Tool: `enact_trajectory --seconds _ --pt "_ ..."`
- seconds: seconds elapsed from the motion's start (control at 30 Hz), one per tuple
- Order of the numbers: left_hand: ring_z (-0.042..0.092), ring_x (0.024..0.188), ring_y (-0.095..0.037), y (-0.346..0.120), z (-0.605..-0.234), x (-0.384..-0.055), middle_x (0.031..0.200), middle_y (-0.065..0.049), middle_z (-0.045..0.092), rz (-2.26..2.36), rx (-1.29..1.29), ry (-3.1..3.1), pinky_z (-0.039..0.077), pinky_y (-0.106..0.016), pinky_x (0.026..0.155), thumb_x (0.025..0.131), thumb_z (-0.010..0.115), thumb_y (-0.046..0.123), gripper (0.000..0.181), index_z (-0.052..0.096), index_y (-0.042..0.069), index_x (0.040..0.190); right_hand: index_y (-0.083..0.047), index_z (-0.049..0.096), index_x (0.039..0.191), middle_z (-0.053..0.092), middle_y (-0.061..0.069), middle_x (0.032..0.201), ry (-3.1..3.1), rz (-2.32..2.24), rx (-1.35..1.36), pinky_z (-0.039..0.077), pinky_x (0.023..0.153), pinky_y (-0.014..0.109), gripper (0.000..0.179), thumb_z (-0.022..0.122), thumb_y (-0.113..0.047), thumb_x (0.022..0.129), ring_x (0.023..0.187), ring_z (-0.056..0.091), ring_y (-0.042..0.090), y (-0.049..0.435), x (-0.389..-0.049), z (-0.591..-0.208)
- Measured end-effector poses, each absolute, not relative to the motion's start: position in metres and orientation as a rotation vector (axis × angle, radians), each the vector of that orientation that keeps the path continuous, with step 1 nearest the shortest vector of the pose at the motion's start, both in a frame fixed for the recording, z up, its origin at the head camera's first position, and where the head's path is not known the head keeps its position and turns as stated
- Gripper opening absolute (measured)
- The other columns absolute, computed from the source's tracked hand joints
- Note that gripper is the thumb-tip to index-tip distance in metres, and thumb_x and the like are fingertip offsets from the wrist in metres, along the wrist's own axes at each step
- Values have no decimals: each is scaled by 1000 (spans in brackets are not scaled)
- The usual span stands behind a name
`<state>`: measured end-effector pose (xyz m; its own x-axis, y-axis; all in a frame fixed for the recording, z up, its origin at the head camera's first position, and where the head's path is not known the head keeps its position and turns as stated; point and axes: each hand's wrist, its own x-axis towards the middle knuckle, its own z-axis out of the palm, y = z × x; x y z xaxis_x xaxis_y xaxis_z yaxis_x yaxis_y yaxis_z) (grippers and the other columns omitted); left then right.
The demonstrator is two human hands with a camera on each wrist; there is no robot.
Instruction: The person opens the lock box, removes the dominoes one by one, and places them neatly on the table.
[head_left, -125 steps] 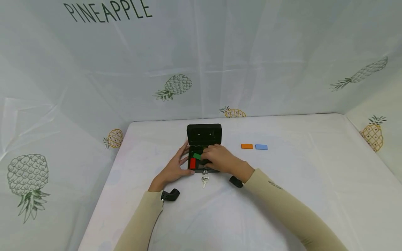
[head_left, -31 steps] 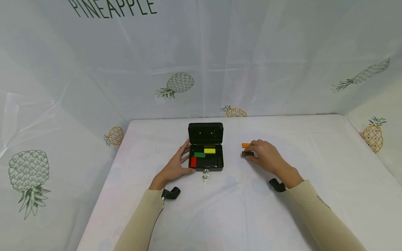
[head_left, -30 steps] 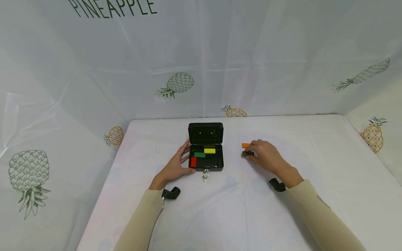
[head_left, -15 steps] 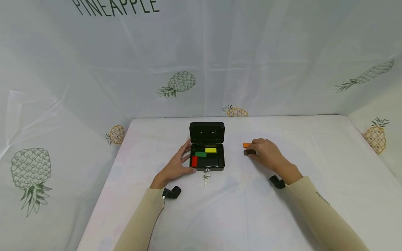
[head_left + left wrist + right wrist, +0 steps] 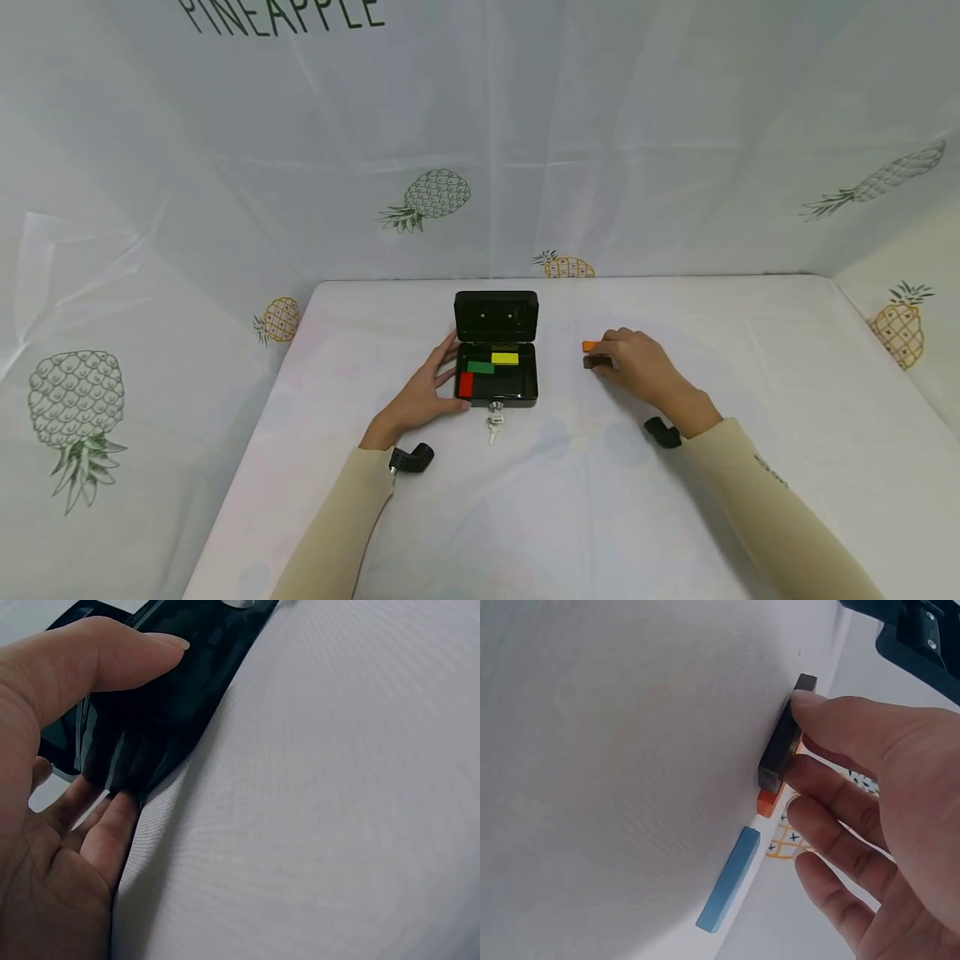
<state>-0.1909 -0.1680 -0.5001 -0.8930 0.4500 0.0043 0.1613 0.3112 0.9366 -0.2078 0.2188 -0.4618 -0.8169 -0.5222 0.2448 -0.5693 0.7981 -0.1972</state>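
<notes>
A black cash box (image 5: 516,387) stands with its lid (image 5: 496,310) raised. Inside lie a red block (image 5: 466,384), a green block (image 5: 481,367) and a yellow block (image 5: 505,359). My left hand (image 5: 422,402) holds the box's left side, its thumb (image 5: 142,656) along the front wall and its fingers by the side. To the right of the box, my right hand (image 5: 637,364) pinches a dark block (image 5: 781,742) between thumb and forefinger. Just behind that block lies an orange block (image 5: 588,346), partly covered. In the right wrist view, a blue block (image 5: 729,881) lies beside them; the hand hides it from the head view.
A ring with keys (image 5: 494,423) hangs from the lock at the box's front. The table (image 5: 510,517) wears a white cloth. Pineapple-printed sheets (image 5: 637,150) rise behind and at both sides. A black wrist mount (image 5: 411,459) sits on each forearm.
My right hand has left the box and gone right to where the blocks lie, now with the dark block. Within the last second it shifted this block slightly towards the orange one. My left hand stays.
</notes>
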Motion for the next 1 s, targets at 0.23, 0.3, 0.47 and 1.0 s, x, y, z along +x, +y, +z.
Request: enact_trajectory --seconds 0.23,0.3,0.47,1.0 --pt "27 158 -36 -167 -500 -191 172 -16 24 1614 558 2325 36 -45 127 81 86 -7 122 8 17 172 -2 81 97 74 9 93 -2723 433 897 62 74 48 21 91 0 79 85 69 31 212 -206 -459" --pt "27 157 -36 -167 -500 -190 172 -16 24 1613 557 2327 36 -45 127 81 86 -6 121 8 16 172 -1 81 98 74 10 95 -2697 452 917 62 76 48 21 90 2 79 86 69 31 207 -205 -456" --pt "27 157 -37 -167 -500 -190 173 -17 22 1626 555 2322 35 -46 128 81 86 -6 121 9 16 172 -3 81 100 75 9 99 -2669 444 930 61 80 47 22 89 1 80 89 67 29 186 -198 -447" --pt "28 158 -33 -169 -503 -192 173 -11 24 1635 544 2304 36 -42 128 80 87 -5 124 9 24 172 -9 80 107 72 4 104 -2594 231 1045 59 85 38 27 92 -15 83 98 66 24 123 -188 -440"
